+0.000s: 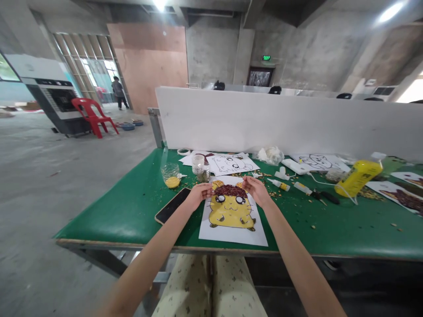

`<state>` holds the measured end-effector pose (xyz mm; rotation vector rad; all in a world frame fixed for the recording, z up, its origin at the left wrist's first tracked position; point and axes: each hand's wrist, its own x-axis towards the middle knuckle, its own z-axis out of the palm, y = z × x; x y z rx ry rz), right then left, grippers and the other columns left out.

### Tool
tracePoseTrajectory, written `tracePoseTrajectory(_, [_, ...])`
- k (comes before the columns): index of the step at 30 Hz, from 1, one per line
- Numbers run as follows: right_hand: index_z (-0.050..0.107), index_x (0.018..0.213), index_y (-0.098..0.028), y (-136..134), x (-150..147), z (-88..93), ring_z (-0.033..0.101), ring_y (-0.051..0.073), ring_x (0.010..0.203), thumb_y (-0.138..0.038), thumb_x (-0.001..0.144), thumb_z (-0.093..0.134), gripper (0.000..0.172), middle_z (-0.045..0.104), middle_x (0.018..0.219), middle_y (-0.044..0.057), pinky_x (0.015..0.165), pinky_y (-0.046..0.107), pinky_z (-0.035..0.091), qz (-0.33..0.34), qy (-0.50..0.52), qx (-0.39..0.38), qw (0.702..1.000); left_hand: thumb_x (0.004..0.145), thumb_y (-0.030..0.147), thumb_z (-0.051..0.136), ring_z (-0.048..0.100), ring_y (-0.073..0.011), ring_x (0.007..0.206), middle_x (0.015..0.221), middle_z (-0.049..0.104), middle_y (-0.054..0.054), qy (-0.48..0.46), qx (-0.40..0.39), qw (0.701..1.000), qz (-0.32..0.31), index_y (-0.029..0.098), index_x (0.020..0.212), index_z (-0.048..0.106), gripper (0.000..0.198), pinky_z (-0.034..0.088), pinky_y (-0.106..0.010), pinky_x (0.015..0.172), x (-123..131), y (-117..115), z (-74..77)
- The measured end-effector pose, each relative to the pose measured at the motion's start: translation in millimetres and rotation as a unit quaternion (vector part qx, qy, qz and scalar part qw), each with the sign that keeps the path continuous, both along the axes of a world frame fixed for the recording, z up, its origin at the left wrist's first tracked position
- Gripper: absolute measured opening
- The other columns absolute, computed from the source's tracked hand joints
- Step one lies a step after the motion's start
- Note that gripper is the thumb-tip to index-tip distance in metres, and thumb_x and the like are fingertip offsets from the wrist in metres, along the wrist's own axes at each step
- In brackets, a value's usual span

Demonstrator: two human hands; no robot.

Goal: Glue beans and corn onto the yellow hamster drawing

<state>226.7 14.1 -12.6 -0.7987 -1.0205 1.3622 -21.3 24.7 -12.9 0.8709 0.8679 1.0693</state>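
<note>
A white sheet with a hamster picture [228, 213] lies on the green table in front of me. Its body is yellow and smooth, the head top is covered in dark red-brown grains, and the ears are orange-yellow and grainy. My left hand [199, 195] is at the picture's left ear, fingers loosely stretched and slightly bent. On the other side my right hand [256, 190] hovers by the right ear, fingers apart and curved, with nothing visible in them. A black phone [172, 206] rests left of the sheet, under my left forearm.
Behind the sheet stand a clear cup of yellow grains [171, 177], plastic jars [198, 164] and outline drawings [231, 164]. Glue bottles [279, 184], loose seeds, pliers [325, 197] and a yellow liquid bottle [358, 177] lie rightward. A white partition [280, 123] borders the table [132, 211].
</note>
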Motion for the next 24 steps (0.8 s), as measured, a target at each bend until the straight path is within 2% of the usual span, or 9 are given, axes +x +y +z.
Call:
tracePoseTrajectory(6, [0.059, 0.074, -0.02, -2.5, 0.2, 4.5, 0.056, 0.009, 0.065, -0.036, 0.076, 0.064, 0.017, 0.057, 0.067, -0.003, 0.064, 0.023, 0.046, 0.046, 0.06, -0.006, 0.997, 0.066, 0.012, 0.066, 0.064, -0.014, 0.059, 0.064, 0.067, -0.006, -0.016, 0.008, 1.0, -0.007, 0.01, 0.076, 0.063, 0.01, 0.051, -0.024, 0.061, -0.7, 1.8, -2.2])
tracePoseTrajectory(12, [0.056, 0.072, -0.021, -4.3, 2.2, 5.1, 0.051, 0.007, 0.06, -0.033, 0.076, 0.066, 0.016, 0.051, 0.061, -0.006, 0.065, 0.022, 0.047, 0.088, 0.114, -0.011, 0.99, 0.066, 0.012, 0.067, 0.064, -0.0143, 0.059, 0.064, 0.067, -0.005, -0.02, 0.007, 1.0, -0.009, 0.01, 0.076, 0.063, 0.01, 0.051, -0.024, 0.06, -0.5, 1.8, -2.7])
tracePoseTrajectory(24, [0.057, 0.076, -0.021, -1.6, 3.6, 2.0, 0.05, 0.006, 0.056, -0.035, 0.07, 0.071, 0.021, 0.053, 0.061, -0.007, 0.059, 0.021, 0.047, 0.086, 0.151, -0.013, 0.985, 0.068, 0.01, 0.064, 0.063, -0.0129, 0.057, 0.061, 0.066, -0.004, -0.026, -0.003, 1.0, -0.008, 0.01, 0.075, 0.063, 0.007, 0.05, -0.023, 0.059, 1.6, 0.7, -0.1])
